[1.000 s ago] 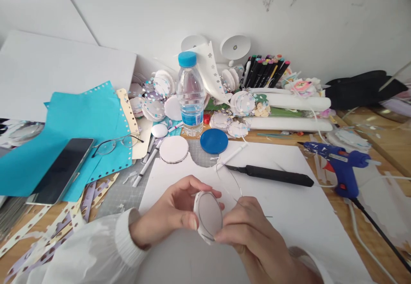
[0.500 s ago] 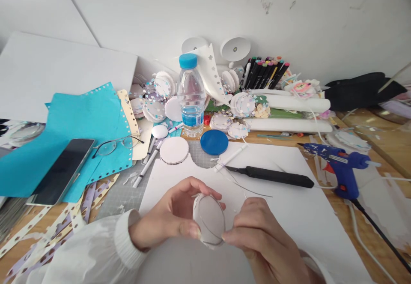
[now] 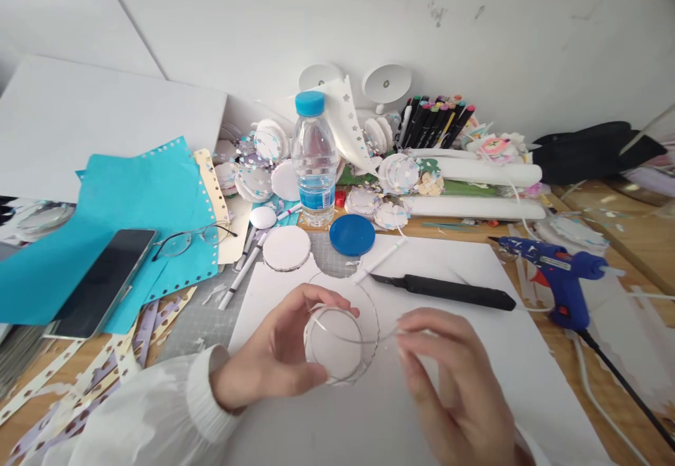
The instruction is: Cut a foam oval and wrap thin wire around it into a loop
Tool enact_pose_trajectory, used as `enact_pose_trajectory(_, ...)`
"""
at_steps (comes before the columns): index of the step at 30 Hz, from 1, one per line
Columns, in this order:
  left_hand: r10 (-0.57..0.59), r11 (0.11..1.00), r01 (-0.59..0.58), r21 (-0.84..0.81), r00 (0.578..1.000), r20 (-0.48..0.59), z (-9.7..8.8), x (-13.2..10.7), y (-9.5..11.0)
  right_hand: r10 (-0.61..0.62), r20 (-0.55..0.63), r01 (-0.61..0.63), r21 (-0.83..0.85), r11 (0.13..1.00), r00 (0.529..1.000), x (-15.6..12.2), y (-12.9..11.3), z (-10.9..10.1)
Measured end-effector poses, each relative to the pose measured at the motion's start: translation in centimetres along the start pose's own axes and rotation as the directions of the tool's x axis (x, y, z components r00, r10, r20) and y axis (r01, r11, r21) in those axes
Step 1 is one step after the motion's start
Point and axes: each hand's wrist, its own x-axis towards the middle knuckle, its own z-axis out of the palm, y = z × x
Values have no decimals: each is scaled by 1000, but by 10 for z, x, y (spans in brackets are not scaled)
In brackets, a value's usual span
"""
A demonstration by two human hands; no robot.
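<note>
My left hand [image 3: 282,357] grips a round white foam disc [image 3: 333,346] by its edge, thumb in front and fingers behind. The disc's face is tilted toward me and its rim looks rough. A thin curved strand [image 3: 363,342] runs from the disc across to my right hand [image 3: 453,374], which pinches its end between thumb and fingertips, apart from the disc. Beneath both hands lies a large white foam sheet [image 3: 464,353]; a round cut outline in it shows behind the disc. Past the hands is a black-handled cutting tool [image 3: 458,292] with a dark blade.
A second white disc [image 3: 286,247] and a blue round lid [image 3: 352,235] lie beyond the sheet's edge. A water bottle [image 3: 315,164] stands behind them. Glasses [image 3: 193,239] and a phone [image 3: 103,280] rest on blue paper at left; a blue glue gun [image 3: 562,269] is at right.
My right hand has moved right, away from the disc, drawing the thin strand out from it. My left hand has turned the disc to face me more fully.
</note>
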Motion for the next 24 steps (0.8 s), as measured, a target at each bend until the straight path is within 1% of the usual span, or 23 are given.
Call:
enact_pose_trajectory(1,12,1000,-11,22,1000,-2,-1,0,0,92,-46,-91,35,995,995,0,1,0)
enact_pose_trajectory(2,23,999,-23,44,1000,0,-1,0,1,193,-69,-186,95,978,979,0,3,0)
enact_pose_trajectory(3,32,998,-33,60,999,9,-2,1,1,295,-52,-282,169,944,954,1,4,1)
enact_pose_trajectory(4,32,997,-33,66,999,23,-2,1,2,390,10,-381,242,892,921,2,4,2)
enact_pose_trajectory(6,2,1000,-4,29,998,58,-2,1,4,538,194,-570,357,740,820,4,5,5)
enact_pose_trajectory(8,-81,992,90,-88,992,101,-2,0,3,603,365,-703,417,576,710,5,4,8)
enact_pose_trajectory(9,-129,976,148,-161,984,120,-2,-1,3,613,425,-744,435,507,667,5,3,9)
enact_pose_trajectory(10,-177,952,205,-230,975,136,-1,-1,2,613,473,-772,448,450,632,5,3,10)
enact_pose_trajectory(12,-242,902,281,-327,957,158,-1,-2,0,593,548,-804,468,367,590,6,2,12)
enact_pose_trajectory(13,-247,891,291,-348,955,165,-1,-3,-1,585,571,-813,475,336,576,6,1,12)
enact_pose_trajectory(15,-222,896,274,-348,958,183,0,-4,-1,583,594,-826,480,295,554,7,1,13)
enact_pose_trajectory(17,-194,909,258,-328,957,215,0,-5,0,602,590,-835,471,284,537,8,2,13)
enact_pose_trajectory(19,-198,908,269,-322,951,237,0,-6,1,615,582,-838,464,286,533,8,2,14)
enact_pose_trajectory(22,-218,899,285,-332,950,225,0,-7,0,611,576,-833,461,306,543,6,2,16)
enact_pose_trajectory(23,-220,900,283,-332,952,214,0,-7,-1,605,565,-824,454,339,561,4,2,16)
enact_pose_trajectory(24,-223,902,282,-328,953,207,0,-7,-2,595,541,-803,439,403,594,3,2,16)
